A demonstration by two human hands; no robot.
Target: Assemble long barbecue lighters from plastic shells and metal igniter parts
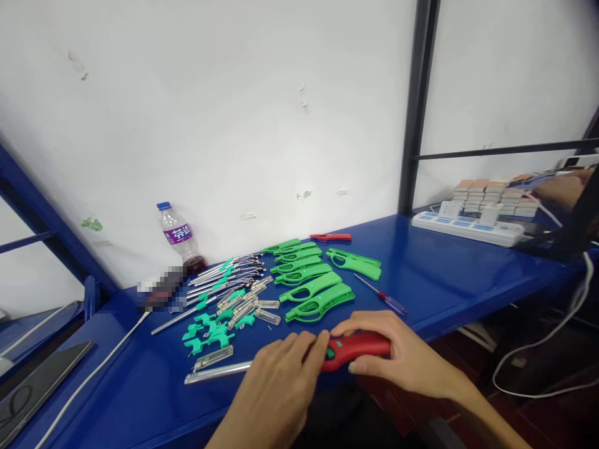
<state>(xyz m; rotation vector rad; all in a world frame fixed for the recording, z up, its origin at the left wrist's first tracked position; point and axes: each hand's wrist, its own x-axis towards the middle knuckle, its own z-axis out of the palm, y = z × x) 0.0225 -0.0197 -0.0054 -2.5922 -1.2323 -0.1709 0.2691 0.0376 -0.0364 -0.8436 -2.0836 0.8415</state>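
Note:
A red long-nozzle lighter lies across the front of the blue table, its metal tube pointing left. My left hand is closed over the front of the body, where the tube joins, and hides that part. Around the rear of the red handle, my right hand curls with thumb below and fingers above. A bit of green shows at the trigger opening. Beyond my hands lie several green lighter shells, clear fuel tanks, teal plastic triggers and metal tubes with wires.
A screwdriver lies right of the shells, and a red shell near the wall. A drink bottle stands back left; a white cable crosses the left side. A power strip sits at right, near another person's hand.

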